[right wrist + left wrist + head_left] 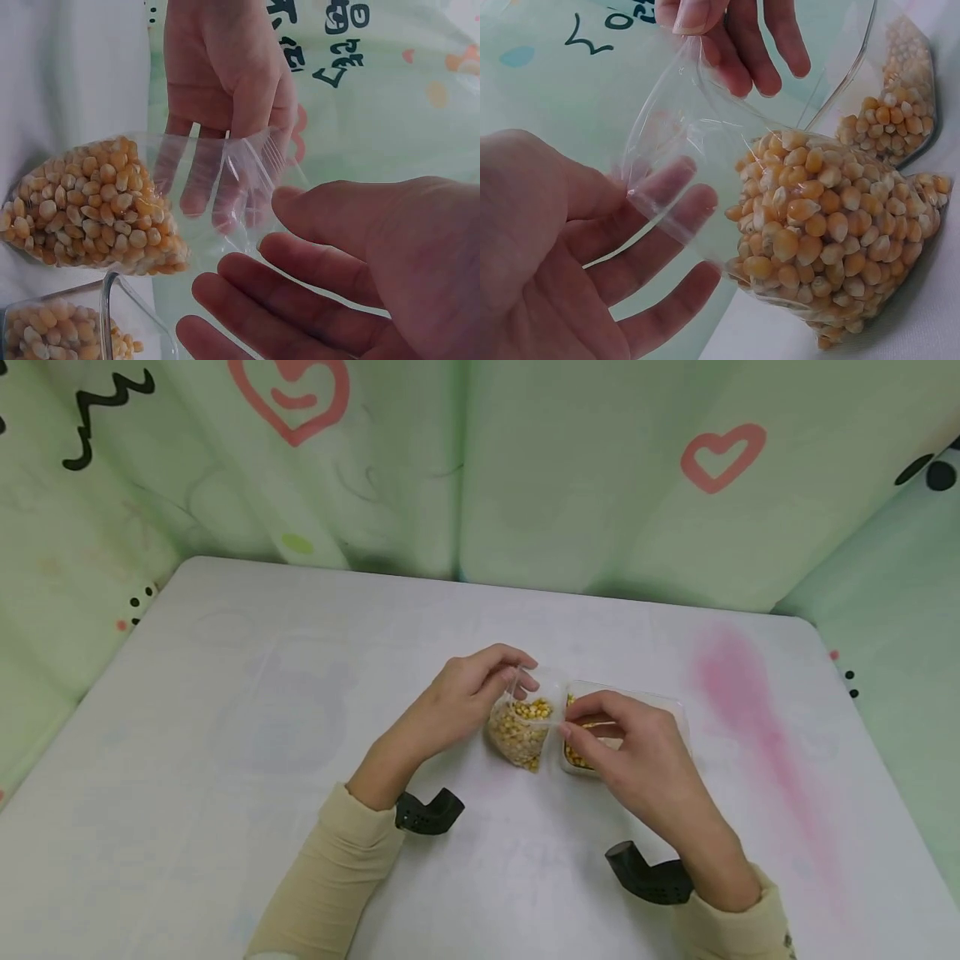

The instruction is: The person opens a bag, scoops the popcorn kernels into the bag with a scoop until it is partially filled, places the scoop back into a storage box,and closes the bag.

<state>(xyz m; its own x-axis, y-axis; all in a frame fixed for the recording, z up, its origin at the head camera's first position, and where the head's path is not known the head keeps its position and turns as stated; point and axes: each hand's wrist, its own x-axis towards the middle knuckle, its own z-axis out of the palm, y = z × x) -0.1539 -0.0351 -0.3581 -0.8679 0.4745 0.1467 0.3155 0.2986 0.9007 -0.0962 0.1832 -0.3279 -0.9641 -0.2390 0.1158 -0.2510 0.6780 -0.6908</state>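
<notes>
A clear plastic bag [517, 735] of corn kernels stands on the table, its upper part pulled up and spread between both hands. My left hand [480, 689] pinches one side of the bag's mouth between thumb and forefinger, the other fingers behind the film. On the opposite side, my right hand [637, 743] pinches the rim with thumb and forefinger, its remaining fingers spread. Kernels [825, 225] fill the lower part of the bag. Right beside it, partly under my right hand, sits a clear rectangular container [109, 315] that also has corn kernels in it.
The white table [247, 710] has a pink smear [750, 710] on its right side. A green curtain [570, 485] with hearts hangs along the back edge. Black curved pieces [431, 812] are attached at both wrists.
</notes>
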